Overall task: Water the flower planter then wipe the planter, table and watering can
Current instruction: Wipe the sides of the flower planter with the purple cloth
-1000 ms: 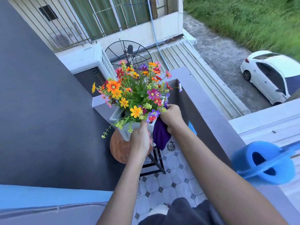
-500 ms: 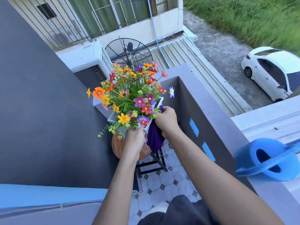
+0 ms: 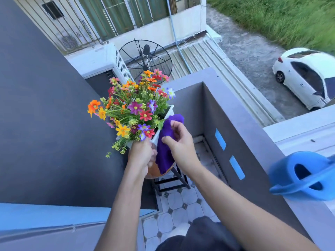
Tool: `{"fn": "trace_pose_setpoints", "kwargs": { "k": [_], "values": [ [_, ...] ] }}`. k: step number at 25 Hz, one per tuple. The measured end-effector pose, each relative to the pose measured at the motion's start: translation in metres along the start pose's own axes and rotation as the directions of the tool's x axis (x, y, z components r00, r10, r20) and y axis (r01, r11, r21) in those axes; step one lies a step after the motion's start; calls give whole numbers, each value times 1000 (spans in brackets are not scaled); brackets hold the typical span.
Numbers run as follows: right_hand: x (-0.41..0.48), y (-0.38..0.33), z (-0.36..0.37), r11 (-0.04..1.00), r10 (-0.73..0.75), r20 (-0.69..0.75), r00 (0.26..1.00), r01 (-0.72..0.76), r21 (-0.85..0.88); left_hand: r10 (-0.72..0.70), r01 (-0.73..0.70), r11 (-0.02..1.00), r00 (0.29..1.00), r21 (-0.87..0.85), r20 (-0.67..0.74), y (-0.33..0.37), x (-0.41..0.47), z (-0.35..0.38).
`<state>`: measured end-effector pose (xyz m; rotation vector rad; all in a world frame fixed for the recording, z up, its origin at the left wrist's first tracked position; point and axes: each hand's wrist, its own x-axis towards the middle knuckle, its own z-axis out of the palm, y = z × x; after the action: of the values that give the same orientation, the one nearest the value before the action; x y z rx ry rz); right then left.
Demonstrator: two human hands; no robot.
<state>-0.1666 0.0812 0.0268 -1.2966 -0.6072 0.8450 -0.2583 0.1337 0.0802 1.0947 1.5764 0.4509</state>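
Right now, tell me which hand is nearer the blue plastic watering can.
Right. The right hand is far left of the blue plastic watering can; the left hand is farther left.

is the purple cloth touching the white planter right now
Touching: the head view shows the purple cloth draped over the white planter rim, pressed by the right hand.

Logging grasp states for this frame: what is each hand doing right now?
Left hand: closed, gripping the near end of the white planter.
Right hand: fingers pressing the purple cloth against the planter's side.
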Motion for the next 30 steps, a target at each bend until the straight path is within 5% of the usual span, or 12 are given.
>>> {"fn": "trace_pose_setpoints", "kwargs": {
  "k": [7, 11, 15, 19, 27, 30],
  "values": [
    [-29, 37, 1, 946, -218, 93, 971, 234, -222, 36, -31, 998, 996, -60, 76, 7, 2, -3],
    [-19, 57, -1, 979, 55, -8, 998, -55, -196, 90, -85, 994, 993, -65, 82, 11, -4, -8],
    [-11, 52, 3, 958, 266, -188, 946, -280, -55, 81, -71, 991, 994, -115, 80, 13, -4, -11],
    [-5, 25, 5, 980, 153, -318, 936, -184, -72, 71, -66, 996, 995, -65, 72, 4, 3, -5],
    [9, -4, 6, 980, 46, -189, 981, -7, 201, 134, -135, 989, 991, 67, 14, -2, 13, 1],
    [11, 4, 1, 994, -11, -160, 987, 28, 103, 165, -168, 985, 984, 34, 69, 6, 5, 1]
  ]
}}
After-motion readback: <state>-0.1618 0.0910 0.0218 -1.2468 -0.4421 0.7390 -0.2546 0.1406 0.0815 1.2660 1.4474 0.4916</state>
